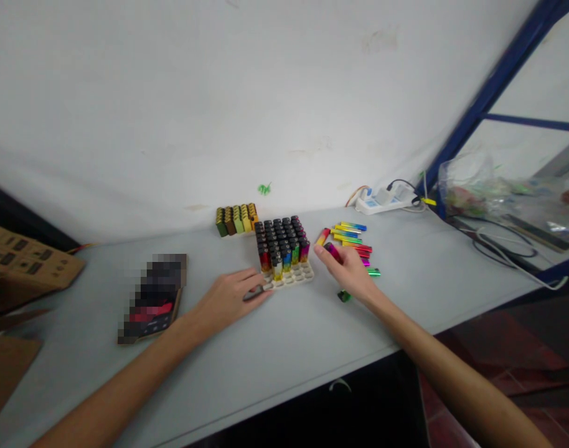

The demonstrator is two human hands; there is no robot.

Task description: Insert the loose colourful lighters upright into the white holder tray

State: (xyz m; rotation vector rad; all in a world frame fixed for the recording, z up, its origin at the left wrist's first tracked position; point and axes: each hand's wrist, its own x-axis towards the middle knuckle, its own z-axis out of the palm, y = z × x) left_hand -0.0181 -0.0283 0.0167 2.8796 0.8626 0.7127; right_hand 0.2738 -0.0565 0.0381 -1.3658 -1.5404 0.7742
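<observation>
A white slotted tray (294, 277) stands mid-table, mostly filled with upright rainbow-coloured lighters (281, 241); its front slots are bare. My left hand (231, 297) rests flat on the table against the tray's front left corner, fingers loosely curled at its edge. My right hand (346, 269) is just right of the tray, fingers pinched on a purple-red lighter (332, 250). A loose pile of colourful lighters (352, 239) lies beyond that hand, and a yellow-red one (322, 236) lies beside the tray. A small green piece (344, 296) lies near my right wrist.
A row of green-to-yellow lighters (236, 219) stands behind the tray by the wall. A blurred dark object (154, 297) lies to the left, a cardboard box (25, 258) further left. A white power strip (385, 199), cables and a plastic bag (469, 186) sit at the right.
</observation>
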